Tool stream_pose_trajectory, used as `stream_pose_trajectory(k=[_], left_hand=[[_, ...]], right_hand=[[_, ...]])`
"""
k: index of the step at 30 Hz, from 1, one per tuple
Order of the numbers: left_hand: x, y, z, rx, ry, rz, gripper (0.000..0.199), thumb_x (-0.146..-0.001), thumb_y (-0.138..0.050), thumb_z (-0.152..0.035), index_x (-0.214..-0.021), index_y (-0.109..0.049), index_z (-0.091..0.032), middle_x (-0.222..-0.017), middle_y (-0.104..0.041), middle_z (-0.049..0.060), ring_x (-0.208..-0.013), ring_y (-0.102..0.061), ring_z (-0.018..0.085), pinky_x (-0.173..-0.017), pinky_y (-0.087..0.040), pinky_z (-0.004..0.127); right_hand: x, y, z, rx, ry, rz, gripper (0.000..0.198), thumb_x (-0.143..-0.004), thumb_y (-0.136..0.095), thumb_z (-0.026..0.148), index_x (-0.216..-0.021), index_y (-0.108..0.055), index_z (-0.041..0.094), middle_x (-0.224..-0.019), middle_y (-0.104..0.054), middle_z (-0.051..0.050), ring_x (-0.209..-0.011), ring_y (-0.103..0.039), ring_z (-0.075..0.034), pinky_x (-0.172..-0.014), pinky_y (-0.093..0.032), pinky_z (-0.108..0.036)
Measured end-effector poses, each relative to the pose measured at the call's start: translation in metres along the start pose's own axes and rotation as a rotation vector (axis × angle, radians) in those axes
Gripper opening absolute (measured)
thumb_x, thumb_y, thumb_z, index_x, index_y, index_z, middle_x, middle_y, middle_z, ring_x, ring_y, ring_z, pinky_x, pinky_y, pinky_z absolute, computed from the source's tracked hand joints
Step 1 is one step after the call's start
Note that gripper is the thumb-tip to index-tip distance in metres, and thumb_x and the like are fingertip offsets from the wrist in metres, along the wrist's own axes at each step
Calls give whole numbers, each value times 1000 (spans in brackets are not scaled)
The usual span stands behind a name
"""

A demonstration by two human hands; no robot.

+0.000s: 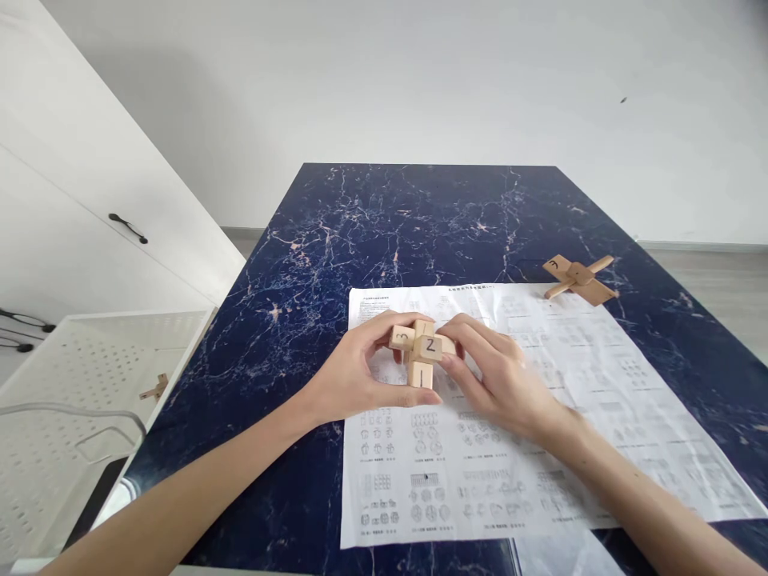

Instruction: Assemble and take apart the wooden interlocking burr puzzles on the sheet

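A wooden burr puzzle (428, 349) made of crossed blocks marked 1, 2 and 3 is held between my hands, above the printed sheet. My left hand (354, 368) grips it from the left, thumb near the lower block marked 1 and fingers behind the upper one. From the right, my right hand (495, 372) pinches the side block with thumb and fingers. The fingers partly hide the puzzle's far side and right end. Beneath both hands lies the creased instruction sheet (408, 464), printed with many small diagrams.
A second wooden cross-shaped puzzle (579, 274) rests at the sheet's upper right edge. The dark blue marbled table (384, 216) reaches back towards a white wall. On the left, a white perforated bin (54, 464) holds a small wooden piece (156, 387), beside a white cabinet (90, 160).
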State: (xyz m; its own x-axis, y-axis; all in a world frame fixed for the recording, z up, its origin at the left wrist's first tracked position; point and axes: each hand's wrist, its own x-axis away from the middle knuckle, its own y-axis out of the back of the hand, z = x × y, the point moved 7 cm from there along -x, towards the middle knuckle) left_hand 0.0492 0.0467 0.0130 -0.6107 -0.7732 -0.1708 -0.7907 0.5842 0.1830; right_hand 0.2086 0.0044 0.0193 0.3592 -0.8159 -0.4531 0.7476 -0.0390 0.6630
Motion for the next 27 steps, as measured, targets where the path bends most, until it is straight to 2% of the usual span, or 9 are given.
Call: stream_pose_trajectory(k=[2,6,9,12,15,19,21,23,27], left_hand=[[0,1,-5,-75,-57,-1,68,-70,-101,-34,-130,-71,-27,-127,-75,8,-117,-73,30,-103,-60,47],[2,4,-15,-227,-172,-13,70,-71,-101,-37,-133,-70,-28,-127,-76,7,-116,-72,29,-107,-58,48],[4,4,-18,-285,-202,-23,71,-72,-100,-40,-135,-69,-30,-127,-75,7,-117,-70,29,-108,-57,49],[4,4,-13,-260,-168,-29,73,-76,-98,-43,-141,-65,-33,-137,-72,8,-123,-68,31,-108,-55,49],[2,8,0,-210,-65,-94,71,-87,-89,-40,-149,-57,-34,-144,-67,9,-123,-67,28,-103,-56,46],[1,17,17,-186,80,-222,45,-99,-75,-41,-139,-60,-27,-134,-70,10,-112,-70,24,-94,-58,40],[1,19,20,-207,132,-243,38,-100,-72,-45,-131,-64,-25,-126,-72,10,-107,-71,23,-85,-59,37],[1,19,20,-240,154,-231,35,-101,-71,-47,-126,-66,-24,-121,-72,10,-104,-71,23,-80,-60,35],[0,17,16,-297,128,-204,29,-103,-68,-46,-121,-68,-24,-125,-72,10,-106,-71,23,-83,-61,37]], right_hand=[[0,-2,0,-84,-47,46,24,-115,-44,34,-99,-58,23,-84,-60,-2,-69,-55,-18,-63,-44,-35],[1,-13,-6,-415,-273,202,46,-117,-38,49,-81,-51,23,-73,-52,1,-64,-49,-15,-61,-40,-32],[2,-22,-5,-663,-368,310,53,-115,-37,58,-78,-50,23,-69,-49,2,-61,-44,-14,-59,-40,-31],[3,-26,-7,-818,-433,324,53,-112,-42,63,-80,-56,23,-66,-50,2,-58,-44,-15,-60,-43,-32],[4,-29,-17,-996,-570,227,53,-110,-46,64,-83,-62,22,-67,-53,1,-54,-44,-14,-58,-45,-31],[4,-19,-47,-1131,-727,-98,37,-103,-61,60,-95,-63,24,-84,-60,0,-51,-33,-11,-46,-39,-27],[5,-8,-64,-1140,-718,-251,31,-97,-72,54,-97,-62,25,-89,-61,0,-52,-28,-11,-42,-35,-25],[6,3,-78,-1144,-656,-352,29,-93,-77,50,-96,-61,25,-83,-57,1,-52,-24,-11,-40,-32,-24],[12,20,-97,-1147,-569,-495,26,-94,-76,46,-100,-61,26,-77,-51,4,-51,-21,-11,-40,-32,-24]])
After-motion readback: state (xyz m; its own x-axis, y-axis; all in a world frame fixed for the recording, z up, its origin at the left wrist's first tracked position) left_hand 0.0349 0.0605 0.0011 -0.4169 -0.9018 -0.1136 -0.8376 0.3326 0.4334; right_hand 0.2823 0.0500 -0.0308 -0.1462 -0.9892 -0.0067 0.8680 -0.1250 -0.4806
